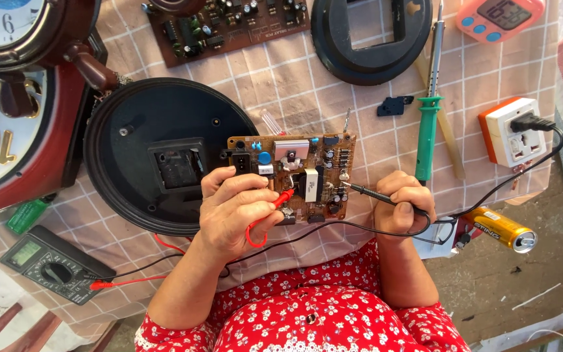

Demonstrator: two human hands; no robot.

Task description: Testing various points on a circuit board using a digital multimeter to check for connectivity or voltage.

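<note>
A person in a red floral garment probes a brown rectangular circuit board (pixel 292 176) lying on a checked cloth-covered tabletop (pixel 373 117), its left edge overlapping a round black plastic clock back (pixel 144 130). The left hand (pixel 232 212) has its fingers clenched around a red test probe (pixel 280 199), whose tip touches the board near a black block component. The right hand (pixel 404 207), fingers closed, grips a black test probe (pixel 366 191) whose metal tip meets the board's right edge. Red and black leads trail to a dark handheld multimeter (pixel 50 264) at lower left. Beside the right hand lies a green-handled soldering iron (pixel 429 124); beyond it sits a white and orange wall socket (pixel 513 130) with a black plug. A yellow drink can (pixel 502 229) lies at the tabletop's edge, and a wood-framed wall clock (pixel 14 111) fills the left
</note>
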